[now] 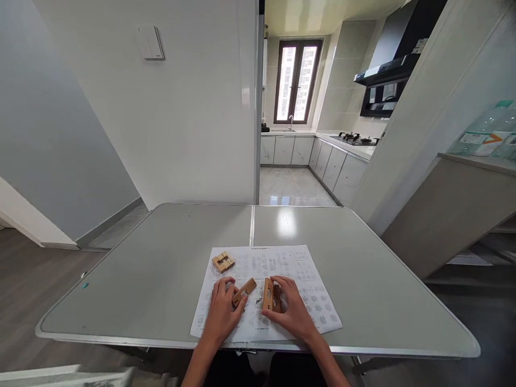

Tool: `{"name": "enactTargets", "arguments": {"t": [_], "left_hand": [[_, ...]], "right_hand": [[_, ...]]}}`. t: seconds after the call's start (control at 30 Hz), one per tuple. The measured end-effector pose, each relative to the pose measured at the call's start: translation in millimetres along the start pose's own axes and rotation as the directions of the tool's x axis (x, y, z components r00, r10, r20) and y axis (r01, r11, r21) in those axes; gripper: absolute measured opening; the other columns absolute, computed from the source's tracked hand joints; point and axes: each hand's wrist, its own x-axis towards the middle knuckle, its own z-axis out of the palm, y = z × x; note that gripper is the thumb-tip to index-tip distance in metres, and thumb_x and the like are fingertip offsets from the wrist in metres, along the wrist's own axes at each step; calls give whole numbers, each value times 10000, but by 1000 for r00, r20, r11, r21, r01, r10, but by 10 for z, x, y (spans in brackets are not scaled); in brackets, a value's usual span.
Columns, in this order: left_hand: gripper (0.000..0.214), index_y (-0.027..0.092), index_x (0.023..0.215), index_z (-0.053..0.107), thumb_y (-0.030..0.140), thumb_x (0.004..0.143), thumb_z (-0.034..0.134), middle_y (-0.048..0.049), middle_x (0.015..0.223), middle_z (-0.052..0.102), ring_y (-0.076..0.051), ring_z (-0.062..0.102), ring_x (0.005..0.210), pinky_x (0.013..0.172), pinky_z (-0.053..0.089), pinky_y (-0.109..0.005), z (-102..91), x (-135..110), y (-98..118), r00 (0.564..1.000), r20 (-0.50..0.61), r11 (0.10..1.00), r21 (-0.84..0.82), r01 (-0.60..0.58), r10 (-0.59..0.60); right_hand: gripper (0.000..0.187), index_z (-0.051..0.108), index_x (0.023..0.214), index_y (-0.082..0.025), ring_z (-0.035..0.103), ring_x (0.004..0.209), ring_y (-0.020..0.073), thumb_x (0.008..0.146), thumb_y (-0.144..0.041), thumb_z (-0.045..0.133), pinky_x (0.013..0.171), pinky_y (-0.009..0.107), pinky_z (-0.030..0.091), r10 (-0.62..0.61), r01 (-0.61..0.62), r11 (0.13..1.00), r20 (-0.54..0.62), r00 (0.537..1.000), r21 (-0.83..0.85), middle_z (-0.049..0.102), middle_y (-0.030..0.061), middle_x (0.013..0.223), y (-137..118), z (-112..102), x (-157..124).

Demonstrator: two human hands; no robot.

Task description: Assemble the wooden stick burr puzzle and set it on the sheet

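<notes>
My left hand point(221, 312) is closed round one end of a notched wooden puzzle piece point(249, 287), which slants up to the right over a printed sheet point(300, 264). A dark mark shows on the piece near my thumb. Between the thumb and fingers of my right hand point(293, 310) stands a wooden puzzle piece marked 2 point(267, 294), with a slot in its face. Darker wood shows just behind it, partly covered by my hand. A gap separates the pieces in my two hands. Farther off, several light wooden blocks point(220, 265) form a small square at the sheet's upper left.
The sheet lies near the front edge of a grey folding table point(133, 279), whose seam runs down the middle. A small teal bit point(85, 285) sits at the table's left. Plastic bottles point(489, 131) stand on a shelf at right. A kitchen opens beyond the table.
</notes>
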Motion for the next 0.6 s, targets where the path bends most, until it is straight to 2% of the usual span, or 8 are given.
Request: {"name": "enactTargets", "arguments": {"t": [0.23,0.33,0.37,0.43,0.5,0.6], "left_hand": [[339,217,898,643,437,1044,430,-114,1190,605,-319,514,1217,1056,443,-537,-50,57,36,1000,15,989,-147,24,-22],[382,222,867,614,461,1057,384,-88,1071,637,-281,569,1104,994,472,-457,-154,85,149,999,51,979,-204,25,-15],[401,223,839,593,475,1059,371,-72,1001,643,-256,596,1005,926,496,-410,-205,86,217,996,85,972,-231,34,-14],[417,225,828,559,509,1057,357,-32,838,618,-215,588,805,788,491,-338,-323,71,394,974,225,925,-360,123,-42],[425,224,800,522,529,1049,363,-9,761,594,-197,563,747,759,463,-313,-440,38,601,939,344,861,-473,189,-17],[436,228,774,476,551,1044,361,19,713,531,-173,485,697,718,412,-290,-563,-24,869,902,432,782,-565,264,8]], "right_hand": [[688,541,1386,-281,531,1330,293,765,-367,823,1097,436,487,-18,18,1000,-54,998,-4,560,84,1397,3,-8,20],[652,562,1361,-283,539,1330,298,766,-360,818,1103,443,482,-40,43,998,-72,997,34,567,80,1401,-94,-59,-21],[647,561,1362,-283,532,1336,307,772,-366,812,1108,455,476,-41,45,997,-68,997,60,560,84,1412,-150,-84,-50],[663,540,1391,-289,521,1343,331,789,-397,796,1094,479,483,-21,28,991,-59,998,128,535,98,1447,-287,-143,-130],[666,517,1421,-296,498,1363,350,827,-478,758,1099,505,472,-10,28,979,-89,996,203,507,106,1481,-439,-205,-225],[677,519,1431,-308,479,1381,371,852,-601,712,1088,515,481,-18,59,957,-145,989,283,483,110,1502,-629,-284,-354]]}}
